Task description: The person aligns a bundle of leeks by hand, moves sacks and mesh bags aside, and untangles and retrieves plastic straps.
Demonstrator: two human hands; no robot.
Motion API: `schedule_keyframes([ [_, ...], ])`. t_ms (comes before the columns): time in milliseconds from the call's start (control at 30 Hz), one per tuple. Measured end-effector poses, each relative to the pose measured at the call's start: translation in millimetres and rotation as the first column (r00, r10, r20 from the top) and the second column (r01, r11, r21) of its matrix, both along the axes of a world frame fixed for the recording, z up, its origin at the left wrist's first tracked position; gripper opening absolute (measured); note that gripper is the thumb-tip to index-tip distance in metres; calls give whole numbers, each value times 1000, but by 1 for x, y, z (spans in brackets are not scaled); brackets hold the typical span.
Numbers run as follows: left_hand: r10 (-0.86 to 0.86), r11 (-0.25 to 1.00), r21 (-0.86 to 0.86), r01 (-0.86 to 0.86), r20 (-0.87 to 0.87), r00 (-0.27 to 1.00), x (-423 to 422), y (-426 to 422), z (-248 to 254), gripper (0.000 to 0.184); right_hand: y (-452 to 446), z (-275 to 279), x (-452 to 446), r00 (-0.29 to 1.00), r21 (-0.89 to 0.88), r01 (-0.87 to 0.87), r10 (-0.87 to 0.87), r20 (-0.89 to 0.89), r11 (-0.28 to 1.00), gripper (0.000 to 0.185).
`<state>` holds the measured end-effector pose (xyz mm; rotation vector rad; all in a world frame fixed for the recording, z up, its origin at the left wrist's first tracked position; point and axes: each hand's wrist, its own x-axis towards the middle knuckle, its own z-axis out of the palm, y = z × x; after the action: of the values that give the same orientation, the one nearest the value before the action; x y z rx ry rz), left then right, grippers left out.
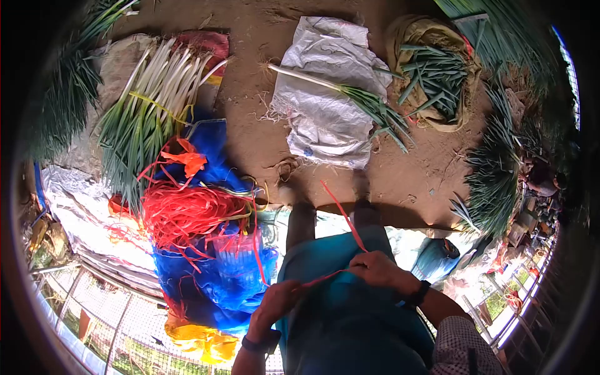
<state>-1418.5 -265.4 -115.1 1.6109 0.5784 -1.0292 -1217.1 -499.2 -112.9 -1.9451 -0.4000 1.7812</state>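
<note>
Holding a red strip (322,279) between two hands, low in the middle of the frame.
The left hand (277,302) has its fingers curled closed on the strip, and the right hand (380,271) pinches it too, with one loose end poking up. A teal cloth (325,256) is right under the hands. To the left is a big heap of red strips (187,212) on a blue bag (212,278), with a yellow bag (206,342) below. At upper left, long onions (140,115) lie in a bunch with a yellow band (152,102) around them. At top middle, one long onion (312,79) lies across a white sack (331,134), partly covering it. At upper right, a brown sack (406,31) holds cut green leaves (437,81). More green leaves (494,181) are piled at the right.
</note>
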Motion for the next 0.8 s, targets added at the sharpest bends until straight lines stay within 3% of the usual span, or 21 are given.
schedule_keyframes([
  [67,49,999,10,-49,6,999,-27,-10,-13,20,-15,-9,-8,999,22,-45,46,-24,999,23],
  [167,-28,1000,-2,29,161,987,-15,-14,-18,21,-56,-22,-19,989,70,-142,144,-24,987,25],
  [267,133,988,97,-118,-169,977,-2,-42,-30,24,-96,-24,-4,982,91,-185,188,-33,979,26],
  [333,112,982,171,-83,-167,980,-2,-58,-36,24,-117,-29,13,973,67,-225,228,-40,972,26],
  [433,113,971,229,-69,-187,976,-9,-89,-19,25,-153,-26,38,991,62,-105,99,92,993,28],
  [467,125,968,237,-79,-188,974,-7,-100,-13,25,-166,-22,48,985,48,-136,130,113,990,26],
  [567,27,974,227,-19,-32,999,58,-133,39,26,-205,-12,88,959,59,-222,207,194,973,26],
  [600,27,963,265,-49,86,996,50,-144,34,23,-221,-10,98,954,90,-231,207,218,969,28],
  [633,13,969,243,-51,155,988,69,-148,43,21,-242,-18,103,916,134,-304,250,314,943,26],
  [667,2,975,218,-51,215,977,91,-151,57,18,-246,-2,123,800,219,-498,348,488,839,20],
  [700,23,957,263,-126,362,932,121,-150,89,17,-260,-4,131,726,213,-559,348,593,801,15],
  [733,29,937,289,-198,499,866,155,-150,132,16,-270,-3,137,809,105,-425,325,490,899,14],
  [767,46,924,288,-251,569,821,162,-153,145,15,-270,12,152,697,36,-556,442,565,830,17],
  [800,56,910,285,-301,634,771,169,-155,157,14,-274,17,161,695,-20,-524,441,568,851,20],
])
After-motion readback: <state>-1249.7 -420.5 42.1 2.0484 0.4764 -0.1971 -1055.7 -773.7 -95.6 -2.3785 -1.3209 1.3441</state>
